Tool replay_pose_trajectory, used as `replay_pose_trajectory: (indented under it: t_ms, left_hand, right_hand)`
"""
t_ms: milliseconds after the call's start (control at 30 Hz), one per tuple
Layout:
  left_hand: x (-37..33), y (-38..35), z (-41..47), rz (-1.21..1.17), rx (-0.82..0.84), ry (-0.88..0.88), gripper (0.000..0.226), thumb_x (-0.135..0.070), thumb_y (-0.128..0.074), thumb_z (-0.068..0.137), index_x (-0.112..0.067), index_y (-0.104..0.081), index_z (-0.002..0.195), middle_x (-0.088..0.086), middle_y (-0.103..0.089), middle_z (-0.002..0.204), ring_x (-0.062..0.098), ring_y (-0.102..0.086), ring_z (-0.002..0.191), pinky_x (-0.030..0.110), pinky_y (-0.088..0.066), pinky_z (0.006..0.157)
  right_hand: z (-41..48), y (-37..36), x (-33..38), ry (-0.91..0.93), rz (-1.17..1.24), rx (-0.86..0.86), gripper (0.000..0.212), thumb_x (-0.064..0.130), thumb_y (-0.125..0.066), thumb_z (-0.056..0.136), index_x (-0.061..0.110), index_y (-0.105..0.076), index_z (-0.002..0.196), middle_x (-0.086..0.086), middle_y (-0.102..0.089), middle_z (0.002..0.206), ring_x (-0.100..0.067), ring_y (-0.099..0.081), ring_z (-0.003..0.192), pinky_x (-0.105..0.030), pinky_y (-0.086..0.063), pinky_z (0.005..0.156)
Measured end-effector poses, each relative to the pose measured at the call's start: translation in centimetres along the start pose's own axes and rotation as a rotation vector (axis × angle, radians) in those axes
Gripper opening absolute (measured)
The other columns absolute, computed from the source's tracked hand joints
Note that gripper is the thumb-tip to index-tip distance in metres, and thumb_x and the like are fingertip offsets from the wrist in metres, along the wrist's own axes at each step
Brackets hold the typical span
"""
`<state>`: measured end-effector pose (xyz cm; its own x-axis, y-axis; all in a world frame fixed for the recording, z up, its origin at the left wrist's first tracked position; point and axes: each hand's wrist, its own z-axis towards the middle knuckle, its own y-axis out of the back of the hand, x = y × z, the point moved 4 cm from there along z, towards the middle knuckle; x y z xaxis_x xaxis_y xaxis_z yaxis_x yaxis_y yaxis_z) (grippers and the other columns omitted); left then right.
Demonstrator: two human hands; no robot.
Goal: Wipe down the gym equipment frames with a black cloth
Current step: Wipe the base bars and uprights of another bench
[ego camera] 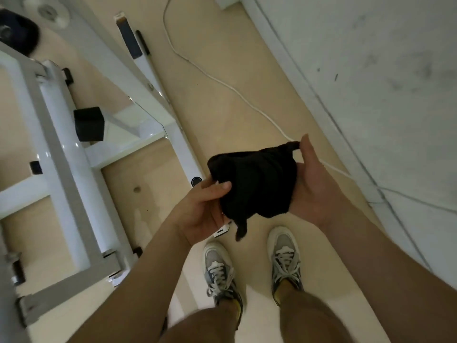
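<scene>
A black cloth [257, 181] is bunched between both hands above the floor, in front of my feet. My left hand [202, 206] pinches its near-left edge with thumb and fingers. My right hand [311, 179] holds the cloth's right side, the thumb pinching a far corner while the palm lies under the fabric. The white gym equipment frame [61, 154] stands to the left, apart from the cloth, its bars crossing over the floor.
A white cable [222, 82] snakes across the beige floor toward the white wall [371, 82] on the right. Black end caps [89, 123] and a dark pad [17, 30] sit on the frame. My two sneakers [222, 271] stand below the hands.
</scene>
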<state>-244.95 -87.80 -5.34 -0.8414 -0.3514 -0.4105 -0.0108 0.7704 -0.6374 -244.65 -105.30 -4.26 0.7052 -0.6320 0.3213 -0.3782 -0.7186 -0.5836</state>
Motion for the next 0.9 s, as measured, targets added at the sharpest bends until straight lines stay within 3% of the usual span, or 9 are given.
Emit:
replay_pose_trajectory:
  t_ms: [100, 167, 267, 400, 567, 700, 767, 833, 900]
  left_hand:
    - [-2.5, -3.3, -2.4, 0.12, -0.29, -0.109, 0.049, -0.011, -0.061, 0.089, -0.02, -0.05, 0.136, 0.012, -0.068, 0.11, 0.027, -0.066, 0.092, 0.038, -0.051, 0.073]
    - [-4.2, -4.7, -4.4, 0.114, -0.517, -0.163, 0.052, -0.014, -0.063, 0.09, -0.024, -0.046, 0.139, 0.01, -0.064, 0.12, 0.026, -0.067, 0.098, 0.041, -0.054, 0.081]
    - [-6.6, -7.3, -7.6, 0.186, -0.721, -0.222, 0.035, -0.018, -0.061, 0.092, -0.032, -0.057, 0.124, 0.01, -0.064, 0.113, 0.025, -0.068, 0.095, 0.044, -0.058, 0.082]
    - [-9.9, -10.9, -10.8, 0.202, -0.692, -0.319, 0.023, -0.016, -0.052, 0.097, -0.024, -0.074, 0.098, 0.015, -0.064, 0.094, 0.024, -0.062, 0.081, 0.035, -0.054, 0.066]
    - [-14.3, -14.9, -14.2, 0.29, -0.484, -0.361, 0.029, -0.029, -0.067, 0.075, -0.016, -0.074, 0.1, 0.007, -0.072, 0.093, 0.021, -0.067, 0.086, 0.035, -0.05, 0.081]
    - [-16.6, -18.0, -16.2, 0.933, -0.42, -0.189, 0.063, -0.028, -0.083, 0.059, -0.036, -0.064, 0.119, -0.01, -0.068, 0.109, 0.008, -0.064, 0.098, 0.026, -0.052, 0.086]
    - [-17.6, -19.8, -16.8, 1.364, -0.49, -0.205, 0.052, -0.022, -0.077, 0.078, -0.041, -0.059, 0.123, -0.015, -0.064, 0.105, 0.002, -0.061, 0.092, 0.026, -0.053, 0.085]
    - [-19.0, -22.4, -17.1, 1.591, -0.583, -0.274, 0.023, -0.026, -0.059, 0.091, -0.036, -0.067, 0.111, -0.011, -0.065, 0.088, 0.005, -0.062, 0.076, 0.026, -0.054, 0.072]
    - [-20.0, -24.9, -17.7, 1.759, -0.684, -0.301, 0.025, -0.037, -0.047, 0.095, -0.03, -0.07, 0.101, -0.008, -0.058, 0.082, 0.009, -0.056, 0.073, 0.025, -0.048, 0.065]
  right_hand:
    - [-3.5, -2.3, 3.4, 0.068, -0.301, 0.052, 0.045, 0.025, -0.055, 0.093, 0.001, -0.053, 0.13, -0.017, -0.061, 0.127, -0.03, -0.059, 0.118, -0.038, -0.051, 0.096]
    - [-5.4, -3.2, 6.0, 0.143, -0.622, -0.127, 0.047, 0.006, -0.061, 0.09, 0.011, -0.048, 0.135, -0.012, -0.062, 0.124, -0.028, -0.064, 0.108, -0.039, -0.054, 0.091]
    - [-8.2, -5.5, 10.5, 0.354, -1.034, -0.473, 0.038, 0.014, -0.057, 0.094, 0.021, -0.049, 0.13, -0.002, -0.058, 0.115, -0.016, -0.06, 0.093, -0.027, -0.05, 0.074]
    - [-10.4, -8.1, 14.3, 0.444, -0.986, -0.531, 0.014, 0.022, -0.049, 0.098, 0.021, -0.062, 0.097, -0.004, -0.065, 0.099, -0.021, -0.063, 0.091, -0.029, -0.051, 0.073]
    - [-12.6, -11.0, 18.2, 0.413, -0.807, -0.438, 0.016, 0.029, -0.05, 0.099, 0.031, -0.062, 0.089, 0.003, -0.065, 0.102, -0.02, -0.06, 0.108, -0.037, -0.047, 0.096]
    - [-15.2, -13.5, 22.1, 0.418, -0.838, -0.376, 0.019, 0.026, -0.052, 0.099, 0.025, -0.065, 0.112, 0.007, -0.066, 0.104, -0.012, -0.059, 0.106, -0.026, -0.043, 0.081]
    - [-16.5, -15.0, 24.4, 0.436, -0.998, -0.355, 0.02, 0.023, -0.048, 0.1, 0.026, -0.065, 0.111, 0.004, -0.066, 0.104, -0.013, -0.061, 0.098, -0.025, -0.046, 0.071]
    - [-17.8, -16.9, 26.6, 0.453, -1.129, -0.339, 0.022, 0.022, -0.044, 0.101, 0.025, -0.063, 0.112, 0.0, -0.064, 0.107, -0.016, -0.061, 0.095, -0.025, -0.05, 0.065]
    - [-18.8, -18.9, 28.6, 0.509, -1.177, -0.301, 0.024, 0.021, -0.046, 0.1, 0.025, -0.058, 0.121, -0.003, -0.064, 0.108, -0.017, -0.063, 0.099, -0.026, -0.052, 0.067]
